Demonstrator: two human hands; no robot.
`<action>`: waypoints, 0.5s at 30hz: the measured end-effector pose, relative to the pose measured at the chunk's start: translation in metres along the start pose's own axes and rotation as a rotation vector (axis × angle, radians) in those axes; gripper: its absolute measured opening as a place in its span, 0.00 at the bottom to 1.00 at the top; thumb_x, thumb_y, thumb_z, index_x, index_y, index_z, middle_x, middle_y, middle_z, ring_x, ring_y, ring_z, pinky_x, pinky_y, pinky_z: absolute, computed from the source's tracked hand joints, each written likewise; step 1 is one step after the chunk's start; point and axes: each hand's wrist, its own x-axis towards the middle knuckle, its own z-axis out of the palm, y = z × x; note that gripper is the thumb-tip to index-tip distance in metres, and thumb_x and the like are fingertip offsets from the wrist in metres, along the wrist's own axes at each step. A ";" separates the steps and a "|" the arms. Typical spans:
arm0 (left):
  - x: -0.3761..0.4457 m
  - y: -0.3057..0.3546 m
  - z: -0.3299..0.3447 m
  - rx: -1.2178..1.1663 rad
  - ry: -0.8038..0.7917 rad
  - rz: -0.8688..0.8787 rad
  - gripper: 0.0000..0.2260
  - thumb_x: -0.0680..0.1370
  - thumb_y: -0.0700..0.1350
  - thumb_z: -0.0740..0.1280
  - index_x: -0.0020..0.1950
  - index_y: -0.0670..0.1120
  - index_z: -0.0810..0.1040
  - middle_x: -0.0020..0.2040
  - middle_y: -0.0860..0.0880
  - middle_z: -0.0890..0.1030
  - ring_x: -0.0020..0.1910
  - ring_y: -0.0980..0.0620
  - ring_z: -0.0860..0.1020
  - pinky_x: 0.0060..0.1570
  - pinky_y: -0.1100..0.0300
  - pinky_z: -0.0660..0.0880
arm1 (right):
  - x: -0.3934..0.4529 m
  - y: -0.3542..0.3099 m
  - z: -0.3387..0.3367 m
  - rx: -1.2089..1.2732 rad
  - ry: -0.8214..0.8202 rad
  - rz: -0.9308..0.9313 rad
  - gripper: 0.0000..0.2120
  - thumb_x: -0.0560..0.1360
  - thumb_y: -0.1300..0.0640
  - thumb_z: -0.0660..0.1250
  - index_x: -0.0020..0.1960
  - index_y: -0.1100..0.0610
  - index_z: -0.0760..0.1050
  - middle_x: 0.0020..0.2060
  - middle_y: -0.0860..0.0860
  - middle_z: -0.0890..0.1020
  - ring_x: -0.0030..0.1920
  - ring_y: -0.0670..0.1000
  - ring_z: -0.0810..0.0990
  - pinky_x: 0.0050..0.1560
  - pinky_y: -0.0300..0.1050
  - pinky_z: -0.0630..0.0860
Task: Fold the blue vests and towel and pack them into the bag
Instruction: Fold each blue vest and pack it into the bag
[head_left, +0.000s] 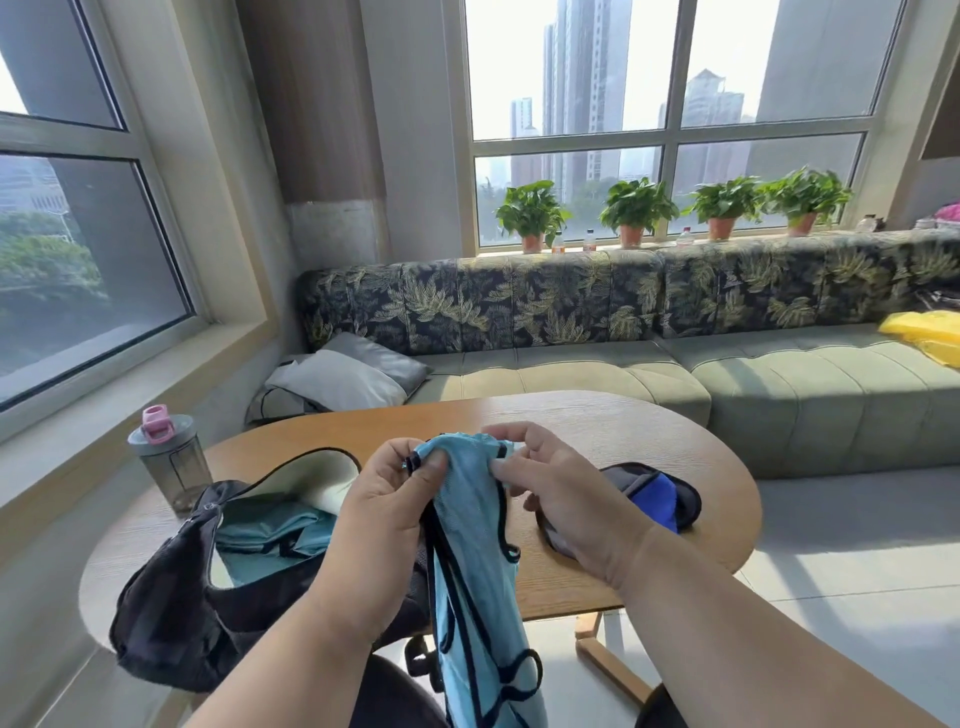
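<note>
A light blue mesh vest (475, 545) with black trim hangs bunched in front of me, held up by both hands. My left hand (384, 512) pinches its top left edge and my right hand (563, 496) pinches the top right. The vest's lower part drops below the edge of the wooden table (597, 415). On the table's left, a black bag (171, 603) lies open with light blue folded fabric (270, 540) inside. To the right of my right hand, a grey pouch (685, 499) holds a bright blue cloth (654, 496).
A grey bottle with a pink lid (169, 460) stands at the table's far left. A green sofa (779, 384) with cushions runs behind the table, a yellow item (924, 332) on its right. Potted plants (636, 210) line the windowsill.
</note>
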 end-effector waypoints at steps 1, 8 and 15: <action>0.000 0.001 -0.001 -0.004 -0.006 0.001 0.13 0.79 0.49 0.73 0.56 0.42 0.76 0.51 0.36 0.84 0.48 0.40 0.82 0.52 0.45 0.80 | -0.001 0.001 -0.001 -0.004 -0.051 -0.007 0.11 0.79 0.56 0.70 0.61 0.49 0.82 0.46 0.49 0.81 0.43 0.41 0.80 0.46 0.35 0.74; 0.000 0.002 -0.005 -0.023 0.022 -0.005 0.07 0.77 0.49 0.73 0.48 0.46 0.79 0.49 0.38 0.84 0.47 0.40 0.82 0.55 0.41 0.78 | 0.004 0.015 -0.004 0.047 -0.148 -0.054 0.09 0.76 0.54 0.73 0.55 0.52 0.85 0.54 0.59 0.86 0.57 0.55 0.83 0.72 0.66 0.72; 0.006 0.007 -0.010 0.031 0.107 0.018 0.09 0.74 0.46 0.74 0.46 0.46 0.76 0.40 0.45 0.82 0.34 0.50 0.80 0.33 0.59 0.79 | 0.005 0.012 -0.004 0.165 -0.089 -0.124 0.03 0.80 0.59 0.72 0.52 0.57 0.84 0.47 0.56 0.85 0.50 0.54 0.82 0.59 0.55 0.77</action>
